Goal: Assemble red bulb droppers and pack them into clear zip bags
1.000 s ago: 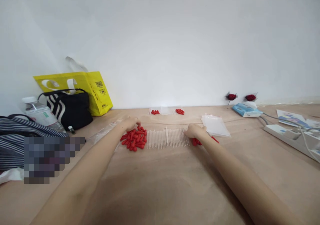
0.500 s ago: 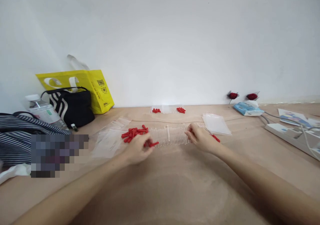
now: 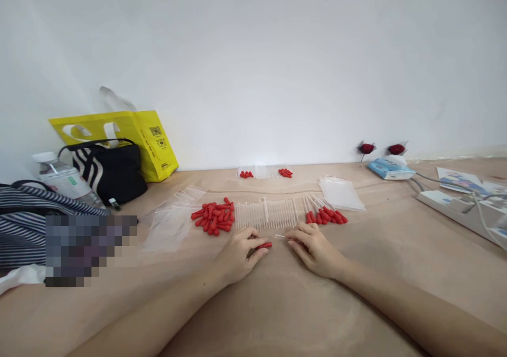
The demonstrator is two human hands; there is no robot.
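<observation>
My left hand point(image 3: 244, 254) pinches a red rubber dropper bulb point(image 3: 264, 245), its narrow end towards the right. Across a small gap, my right hand point(image 3: 312, 247) grips a thin clear dropper tube point(image 3: 280, 236) whose tip points left at the bulb. The two pieces are apart. Behind my hands lies a row of clear dropper tubes point(image 3: 249, 215). A heap of red bulbs point(image 3: 214, 217) sits left of the row. On its right are several droppers with red bulbs fitted point(image 3: 327, 216), bulbs towards me.
Clear zip bags lie left point(image 3: 168, 222) and right point(image 3: 343, 193). By the wall are bagged droppers point(image 3: 261, 172). A yellow bag point(image 3: 158, 146), black pouch point(image 3: 119, 172) and bottle point(image 3: 65, 177) stand left. A tissue pack point(image 3: 390, 169) and power strip point(image 3: 459, 212) are at right.
Both hands have come nearer to me and closer together. The left brought a red bulb from the heap's edge; the right now shows a clear tube from the row's right end.
</observation>
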